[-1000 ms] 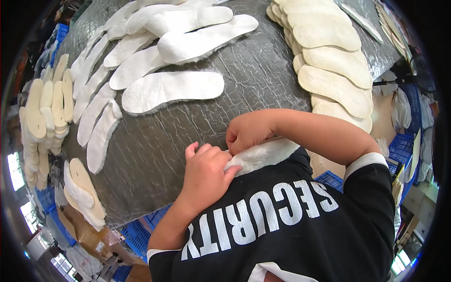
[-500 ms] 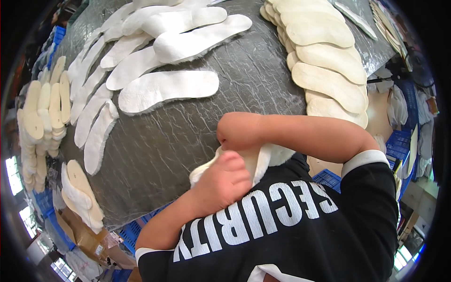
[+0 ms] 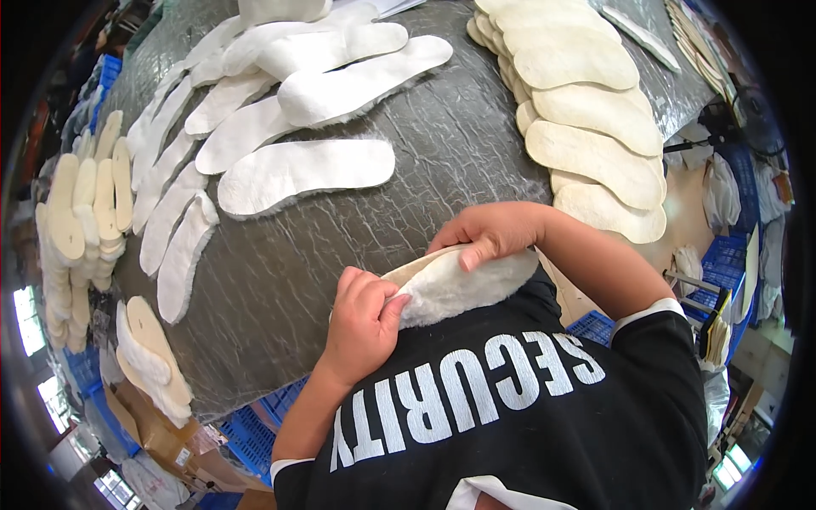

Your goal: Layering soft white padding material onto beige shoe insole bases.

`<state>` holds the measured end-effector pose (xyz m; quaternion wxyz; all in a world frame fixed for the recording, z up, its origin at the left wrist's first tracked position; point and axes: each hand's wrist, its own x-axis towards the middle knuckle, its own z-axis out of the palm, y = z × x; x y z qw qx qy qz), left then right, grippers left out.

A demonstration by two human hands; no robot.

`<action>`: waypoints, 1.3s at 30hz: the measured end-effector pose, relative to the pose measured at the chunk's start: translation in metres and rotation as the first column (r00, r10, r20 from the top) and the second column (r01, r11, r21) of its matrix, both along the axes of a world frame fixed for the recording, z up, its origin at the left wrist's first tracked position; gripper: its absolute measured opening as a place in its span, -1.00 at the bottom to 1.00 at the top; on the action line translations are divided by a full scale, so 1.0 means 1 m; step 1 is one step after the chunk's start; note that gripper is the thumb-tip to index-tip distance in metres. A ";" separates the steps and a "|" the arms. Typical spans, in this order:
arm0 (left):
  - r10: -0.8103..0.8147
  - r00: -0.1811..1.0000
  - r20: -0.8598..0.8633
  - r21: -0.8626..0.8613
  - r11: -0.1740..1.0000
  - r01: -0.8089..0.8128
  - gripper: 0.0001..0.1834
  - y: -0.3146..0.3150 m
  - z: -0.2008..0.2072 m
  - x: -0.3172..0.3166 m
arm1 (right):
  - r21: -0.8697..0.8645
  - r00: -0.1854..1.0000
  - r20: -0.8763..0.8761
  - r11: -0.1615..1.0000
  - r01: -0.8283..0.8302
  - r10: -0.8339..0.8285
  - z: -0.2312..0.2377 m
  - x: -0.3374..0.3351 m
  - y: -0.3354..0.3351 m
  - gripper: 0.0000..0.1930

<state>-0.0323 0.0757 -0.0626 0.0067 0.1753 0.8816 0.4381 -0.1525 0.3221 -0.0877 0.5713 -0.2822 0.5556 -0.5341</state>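
A fluffy white insole [image 3: 463,291] lies against a beige insole board [image 3: 416,270] at the table's near edge, close to my body. My left hand [image 3: 367,319] pinches the pair at the left end. Toward the other end, my right hand [image 3: 501,234] grips them, thumb on the fleece and fingers on the far side. The fleece faces up toward me, and the board shows as a strip along the far edge. The fingertips of my right hand are partly hidden behind the insole.
White fleece insoles [image 3: 306,174] fan out across the dark, wrinkled tabletop [image 3: 280,272] at far left. Overlapping beige insoles [image 3: 595,161] form a row at far right. More beige insoles [image 3: 66,204] are stacked at the left edge. Blue crates [image 3: 255,438] stand below the table.
My right hand has moved from a bent-wrist hold to gripping the right part of the insole. The fleece side now shows broadly, and my left hand has shifted slightly left.
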 end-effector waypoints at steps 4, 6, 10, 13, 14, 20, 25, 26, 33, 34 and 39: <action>-0.042 0.993 -0.110 -0.052 0.998 0.036 -0.85 0.001 -0.001 -0.002 | 0.066 0.998 0.031 0.997 0.043 -0.046 0.003 0.007 0.005 -0.02; -0.056 0.991 -0.126 -0.079 0.996 0.046 -0.85 0.003 -0.001 -0.003 | 0.059 0.999 -0.038 0.998 0.037 -0.035 0.003 0.009 0.005 -0.03; 0.063 0.995 -0.078 0.020 0.998 -0.061 -0.86 0.010 -0.005 0.000 | 0.136 0.989 -0.143 0.990 -0.030 0.049 0.014 0.007 0.003 -0.08; 0.070 0.997 -0.040 0.043 0.997 -0.068 -0.86 0.009 -0.008 0.001 | 0.131 0.978 -0.183 0.988 -0.079 0.102 0.014 0.006 0.002 -0.13; 0.057 0.997 -0.048 0.021 0.998 -0.056 -0.85 0.009 -0.009 0.000 | 0.130 0.978 -0.182 0.988 -0.080 0.103 0.014 0.006 0.002 -0.13; 0.058 0.998 -0.008 -0.008 0.998 -0.058 -0.91 0.009 -0.011 -0.001 | 0.059 0.985 -0.132 0.993 -0.104 0.111 0.013 0.007 0.004 -0.39; 0.063 0.998 0.006 0.000 0.998 -0.063 -0.92 0.011 -0.011 -0.002 | 0.064 0.969 -0.235 0.996 -0.060 0.074 0.010 0.009 0.006 -0.61; 0.066 0.998 0.012 -0.002 0.998 -0.066 -0.92 0.011 -0.012 -0.002 | 0.063 0.969 -0.235 0.996 -0.061 0.074 0.010 0.009 0.006 -0.61; 0.048 0.999 -0.012 0.014 0.999 -0.048 -0.89 0.011 -0.013 -0.004 | 0.162 0.882 -0.458 0.986 -0.043 0.113 0.037 0.009 -0.001 -0.62; 0.046 0.999 -0.015 0.016 0.999 -0.045 -0.87 0.011 -0.013 -0.004 | 0.242 0.733 -0.653 0.970 -0.034 0.189 0.043 0.010 -0.005 -0.62; 0.035 0.999 -0.021 0.025 0.999 -0.035 -0.84 0.011 -0.013 -0.005 | 0.271 0.674 -0.730 0.954 0.127 0.117 0.038 0.025 -0.023 -0.69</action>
